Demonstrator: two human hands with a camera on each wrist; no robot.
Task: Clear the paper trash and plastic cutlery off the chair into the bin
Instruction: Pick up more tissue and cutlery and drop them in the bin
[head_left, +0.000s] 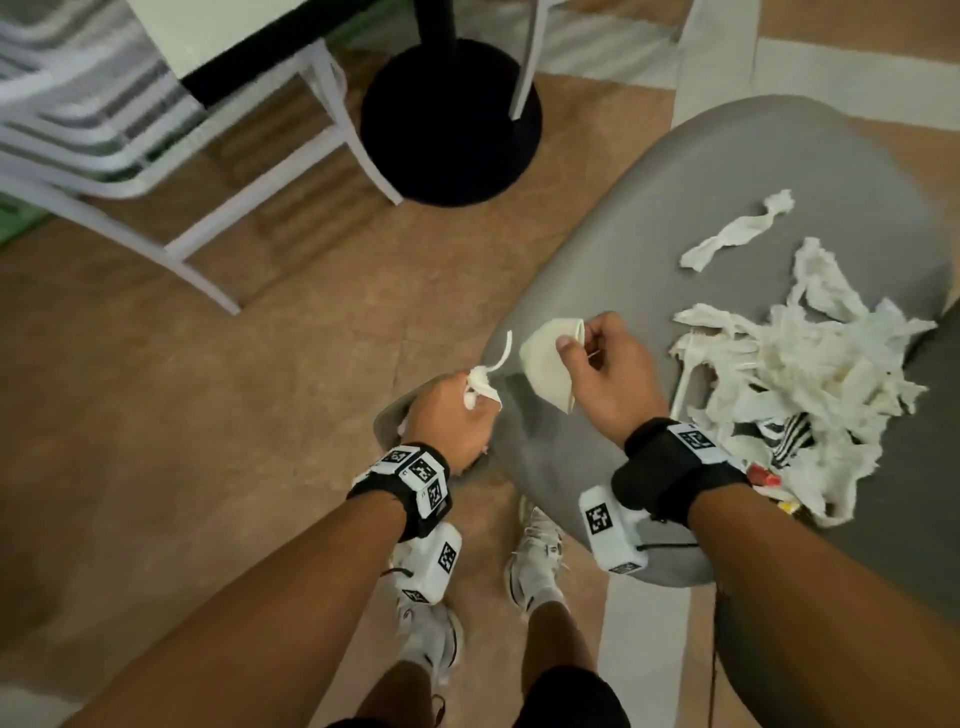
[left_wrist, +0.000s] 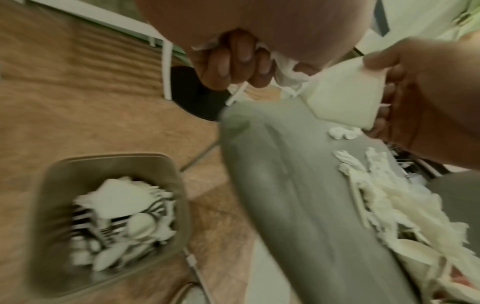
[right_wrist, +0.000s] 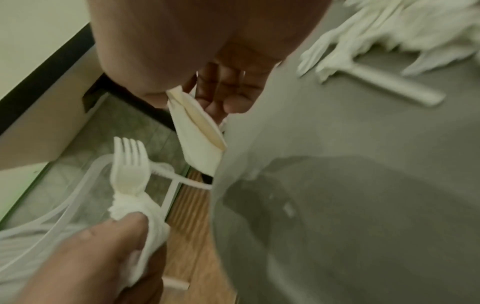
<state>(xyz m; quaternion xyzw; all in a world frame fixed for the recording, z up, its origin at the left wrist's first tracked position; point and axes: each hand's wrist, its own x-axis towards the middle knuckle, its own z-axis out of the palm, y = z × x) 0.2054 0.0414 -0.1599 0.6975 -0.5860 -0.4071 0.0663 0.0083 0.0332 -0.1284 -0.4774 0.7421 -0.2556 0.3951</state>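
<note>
My left hand (head_left: 457, 410) grips a white plastic fork (right_wrist: 130, 164) wrapped in a wad of tissue (head_left: 480, 387), just off the left edge of the grey chair seat (head_left: 675, 208). Below that hand stands the beige bin (left_wrist: 52, 174), which holds paper and cutlery; the head view shows only a sliver of it. My right hand (head_left: 608, 364) pinches a flattened paper cup (head_left: 545, 364) over the seat's left edge. A pile of torn tissue and white cutlery (head_left: 805, 374) lies on the seat's right side, and a twisted tissue strip (head_left: 737, 231) lies behind it.
Stacked white metal chairs (head_left: 104, 130) and a black round table base (head_left: 452, 124) stand on the wooden floor ahead. A striped wrapper (head_left: 789, 436) and a red item (head_left: 763, 475) sit in the pile. My shoes (head_left: 535, 561) are beside the chair.
</note>
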